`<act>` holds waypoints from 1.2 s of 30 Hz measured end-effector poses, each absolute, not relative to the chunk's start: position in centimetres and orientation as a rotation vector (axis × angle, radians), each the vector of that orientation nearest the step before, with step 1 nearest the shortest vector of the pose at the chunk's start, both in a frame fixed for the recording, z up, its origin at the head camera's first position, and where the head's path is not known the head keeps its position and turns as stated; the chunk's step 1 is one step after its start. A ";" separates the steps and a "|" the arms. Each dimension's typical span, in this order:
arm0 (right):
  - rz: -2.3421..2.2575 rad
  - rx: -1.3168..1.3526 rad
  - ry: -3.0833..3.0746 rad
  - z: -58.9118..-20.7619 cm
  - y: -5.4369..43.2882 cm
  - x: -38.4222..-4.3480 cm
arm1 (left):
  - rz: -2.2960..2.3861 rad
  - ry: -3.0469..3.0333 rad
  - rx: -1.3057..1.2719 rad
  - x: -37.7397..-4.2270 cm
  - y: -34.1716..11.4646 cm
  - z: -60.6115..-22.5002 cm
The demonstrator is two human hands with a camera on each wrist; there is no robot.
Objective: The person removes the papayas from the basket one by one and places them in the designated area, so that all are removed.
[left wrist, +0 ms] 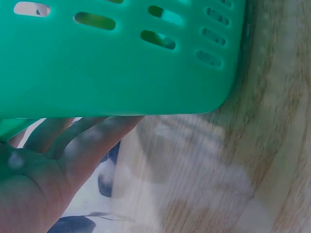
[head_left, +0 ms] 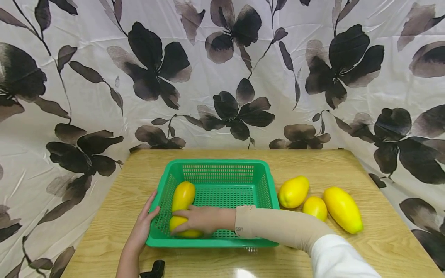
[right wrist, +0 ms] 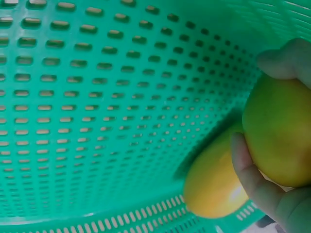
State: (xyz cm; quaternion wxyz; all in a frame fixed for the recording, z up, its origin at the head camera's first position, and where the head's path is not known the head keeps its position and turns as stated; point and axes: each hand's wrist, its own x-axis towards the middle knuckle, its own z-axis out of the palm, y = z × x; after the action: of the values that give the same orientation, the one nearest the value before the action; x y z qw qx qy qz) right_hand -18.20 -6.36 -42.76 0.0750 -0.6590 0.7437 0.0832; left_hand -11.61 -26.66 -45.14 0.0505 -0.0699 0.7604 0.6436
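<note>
A green plastic basket [head_left: 213, 242] with slotted walls stands on the table. Inside its near left corner my right hand [head_left: 205, 219] grips a yellow mango [head_left: 189, 233]. In the right wrist view, thumb and fingers lie on opposite sides of this mango [right wrist: 279, 128]. Just behind it, along the left wall, lies a second mango [head_left: 183, 195]. My left hand [head_left: 140, 227] rests against the outside of the basket's left wall, thumb at the rim. Its fingers extend fairly straight along the wall in the left wrist view, fingertips partly hidden by the basket [left wrist: 116, 77].
Right of the basket lie a mango [head_left: 294, 192], a smaller one [head_left: 315, 208] partly behind my right sleeve, and a long one [head_left: 343, 209]. A black object [head_left: 154, 269] sits at the table's front edge. Flower-patterned cloth [head_left: 229, 77] hangs behind the wooden table [head_left: 114, 216].
</note>
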 end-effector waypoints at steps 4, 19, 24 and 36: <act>0.194 -1.923 2.259 -41.8 -5.4 -18.4 | 1.966 2.305 -0.225 -11.6 -26.7 -45.1; -0.009 -1.782 2.416 -37.9 -1.1 -19.7 | 1.970 2.316 -0.231 -11.5 -26.7 -45.1; -0.084 -1.768 2.460 -36.9 0.3 -20.1 | 1.971 2.321 -0.229 -11.5 -26.7 -45.1; -0.262 -1.679 2.531 -35.0 3.6 -21.0 | 1.964 2.328 -0.236 -11.6 -26.7 -45.0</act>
State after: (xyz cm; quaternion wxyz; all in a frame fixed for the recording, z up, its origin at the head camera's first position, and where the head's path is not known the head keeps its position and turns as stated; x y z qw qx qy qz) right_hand -20.98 3.56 -35.02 0.0463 -0.5501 0.8294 -0.0860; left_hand -11.60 -26.68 -45.01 0.0432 -0.0771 0.7613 0.6424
